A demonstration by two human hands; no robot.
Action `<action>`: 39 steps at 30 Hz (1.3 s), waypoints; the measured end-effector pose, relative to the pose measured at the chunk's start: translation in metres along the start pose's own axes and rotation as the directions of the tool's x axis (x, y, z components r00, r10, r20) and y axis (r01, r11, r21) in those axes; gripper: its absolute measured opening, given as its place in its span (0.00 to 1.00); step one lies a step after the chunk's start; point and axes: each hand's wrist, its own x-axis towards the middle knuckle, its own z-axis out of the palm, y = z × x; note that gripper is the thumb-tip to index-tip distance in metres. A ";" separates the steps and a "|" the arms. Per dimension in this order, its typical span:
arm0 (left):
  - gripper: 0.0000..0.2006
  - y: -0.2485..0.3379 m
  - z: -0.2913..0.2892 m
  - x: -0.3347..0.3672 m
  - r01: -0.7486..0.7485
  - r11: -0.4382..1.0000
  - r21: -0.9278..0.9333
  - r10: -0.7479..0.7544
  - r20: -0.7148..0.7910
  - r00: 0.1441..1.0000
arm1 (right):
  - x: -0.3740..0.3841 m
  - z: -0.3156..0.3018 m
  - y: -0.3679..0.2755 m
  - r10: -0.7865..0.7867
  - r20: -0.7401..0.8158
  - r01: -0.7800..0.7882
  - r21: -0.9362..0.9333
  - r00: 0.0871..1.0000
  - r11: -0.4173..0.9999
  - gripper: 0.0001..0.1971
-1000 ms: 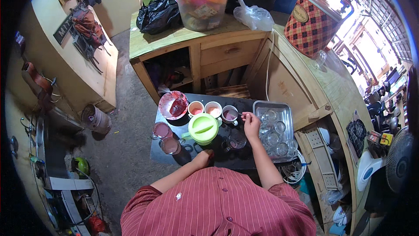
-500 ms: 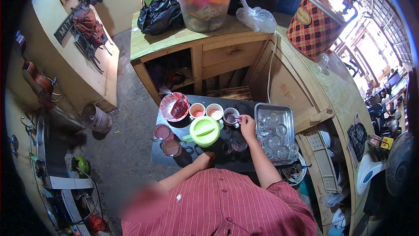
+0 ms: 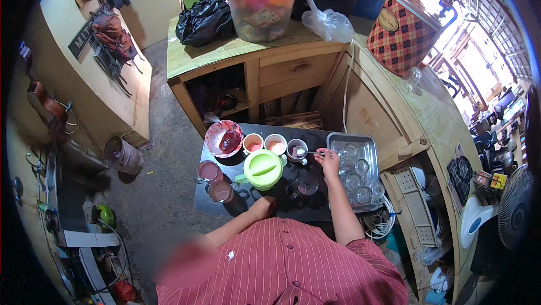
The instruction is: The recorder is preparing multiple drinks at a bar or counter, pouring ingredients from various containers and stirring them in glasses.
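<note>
In my right hand (image 3: 328,161) I pinch the handle of a metal spoon (image 3: 305,151). Its bowl is over the white mug (image 3: 297,159) with purplish contents; whether it touches them I cannot tell. My left hand (image 3: 263,208) rests closed on the near edge of the dark table (image 3: 307,210), with nothing showing in it. A green lidded pitcher (image 3: 263,169) stands between my hands. Beyond it are two more mugs, one with pink contents (image 3: 253,143), one with paler contents (image 3: 275,145). A glass pitcher or mug (image 3: 306,185) sits near my right wrist.
Two glass mugs of brownish-pink drink, one farther (image 3: 209,171) and one nearer (image 3: 221,191), stand at left. A pink-stained bowl (image 3: 214,148) holds a dark red bag (image 3: 230,141). Several glasses lie in a metal tray (image 3: 370,146) at right. A wooden counter (image 3: 197,63) rises beyond the table.
My right hand has moved right and slightly back, lifting the spoon so that its bowl now shows over the mug. My left hand has stayed in place.
</note>
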 end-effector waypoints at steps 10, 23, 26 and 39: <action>0.06 -0.009 0.004 -0.002 -0.049 0.999 0.022 0.049 -0.018 0.999 | -0.089 -0.056 -0.057 -0.133 0.082 0.132 0.018 0.988 0.991 0.15; 0.05 -0.014 0.006 -0.002 0.018 1.000 0.009 -0.018 -0.008 1.000 | -0.179 -0.038 -0.119 -0.694 0.263 0.722 -0.448 0.670 0.528 0.09; 0.06 -0.009 0.000 -0.002 0.056 0.998 0.002 -0.056 0.009 0.998 | -0.191 -0.036 -0.112 -0.788 0.351 0.811 -0.503 0.507 0.298 0.07; 0.22 0.023 -0.087 -0.016 0.548 0.776 -0.312 -0.547 0.101 0.831 | -0.200 -0.041 -0.035 -0.557 0.394 0.665 -0.591 0.731 0.456 0.06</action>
